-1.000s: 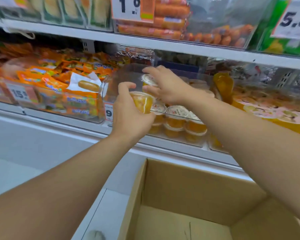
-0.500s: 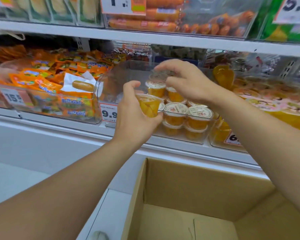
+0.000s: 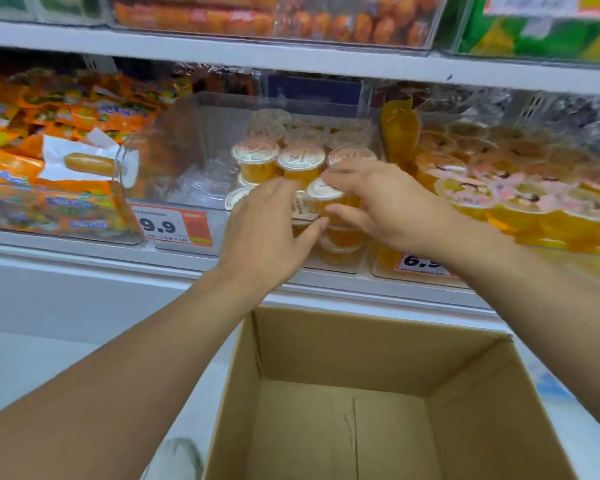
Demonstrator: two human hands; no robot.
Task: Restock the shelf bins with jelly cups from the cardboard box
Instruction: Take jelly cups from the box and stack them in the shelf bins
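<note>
Fingers (image 3: 340,174) of the right hand (image 3: 385,206) curl around a jelly cup (image 3: 326,194) at frame centre, inside the clear shelf bin (image 3: 194,140). The left hand (image 3: 267,230) has its fingers loosely spread, touching neighbouring cups. The cardboard box (image 3: 361,344) sits open below, lower centre.

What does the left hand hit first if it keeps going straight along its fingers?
Most likely the jelly cup at the front of the clear bin. The left hand points up and forward with fingertips right beside it; the right hand is at the same cup. Blur hides actual contact.
</note>
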